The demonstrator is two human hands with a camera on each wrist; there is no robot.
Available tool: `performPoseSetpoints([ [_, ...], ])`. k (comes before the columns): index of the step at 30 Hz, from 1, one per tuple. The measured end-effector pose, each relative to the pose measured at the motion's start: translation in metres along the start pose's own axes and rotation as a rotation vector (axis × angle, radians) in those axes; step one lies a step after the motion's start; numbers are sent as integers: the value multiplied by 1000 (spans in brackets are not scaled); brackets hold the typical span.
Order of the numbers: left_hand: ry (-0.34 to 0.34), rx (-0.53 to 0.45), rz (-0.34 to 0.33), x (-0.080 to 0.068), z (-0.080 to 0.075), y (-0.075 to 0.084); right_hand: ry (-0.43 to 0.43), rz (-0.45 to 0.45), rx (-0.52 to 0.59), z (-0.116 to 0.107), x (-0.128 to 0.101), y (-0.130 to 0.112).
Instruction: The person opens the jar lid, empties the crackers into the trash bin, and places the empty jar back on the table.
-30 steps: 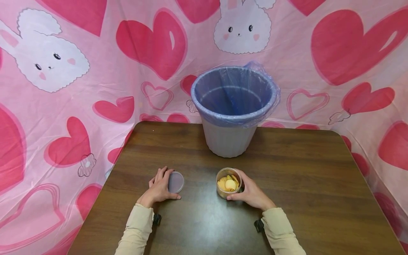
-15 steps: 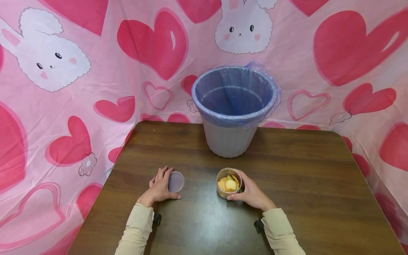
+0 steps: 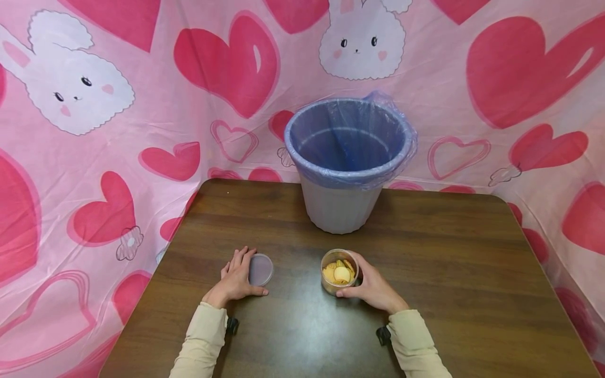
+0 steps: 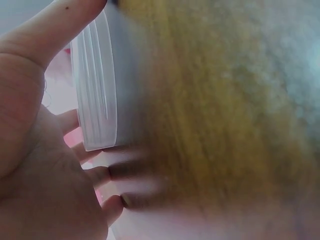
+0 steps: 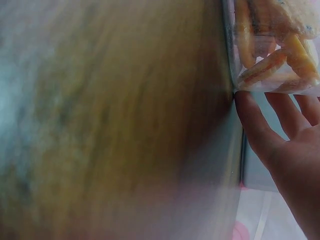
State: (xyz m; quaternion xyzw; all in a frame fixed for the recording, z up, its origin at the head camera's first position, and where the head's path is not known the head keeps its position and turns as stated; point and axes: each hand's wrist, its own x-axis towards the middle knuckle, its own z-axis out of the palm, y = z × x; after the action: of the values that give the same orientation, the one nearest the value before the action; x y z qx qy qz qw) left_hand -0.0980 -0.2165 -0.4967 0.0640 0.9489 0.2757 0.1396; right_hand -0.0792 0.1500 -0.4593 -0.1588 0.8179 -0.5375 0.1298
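Observation:
On the table lies a round translucent plastic lid (image 3: 261,270), its ribbed rim showing in the left wrist view as the side of the lid (image 4: 95,90). My left hand (image 3: 236,275) rests around its left side, thumb near the front edge and fingers at the back. To the right stands a clear round plastic tub (image 3: 326,283), upright and uncovered. Yellow-brown snack pieces (image 3: 341,273) fill part of it, also seen through its wall as curved snack pieces (image 5: 270,65). My right hand (image 3: 371,283) grips the tub from the right, thumb at the front, fingers behind.
Behind the tub stands a white bin (image 3: 337,207) with a blue plastic liner (image 3: 350,178) folded over its rim. The brown wooden table (image 3: 444,262) has a pink curtain (image 3: 165,105) with hearts and rabbits around its back and sides.

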Motion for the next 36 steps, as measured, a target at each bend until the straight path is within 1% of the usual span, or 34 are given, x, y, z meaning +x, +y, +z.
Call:
performPoseSetpoints([
  [5,-14,-21,-7,0,0,0,-7,-5,15,-1,0,0],
  [24,-1,-41,-16,-1,1,3,-3,5,11,0,2,3],
  [36,3,-44,-15,-2,3,1,-9,4,5,0,2,2],
])
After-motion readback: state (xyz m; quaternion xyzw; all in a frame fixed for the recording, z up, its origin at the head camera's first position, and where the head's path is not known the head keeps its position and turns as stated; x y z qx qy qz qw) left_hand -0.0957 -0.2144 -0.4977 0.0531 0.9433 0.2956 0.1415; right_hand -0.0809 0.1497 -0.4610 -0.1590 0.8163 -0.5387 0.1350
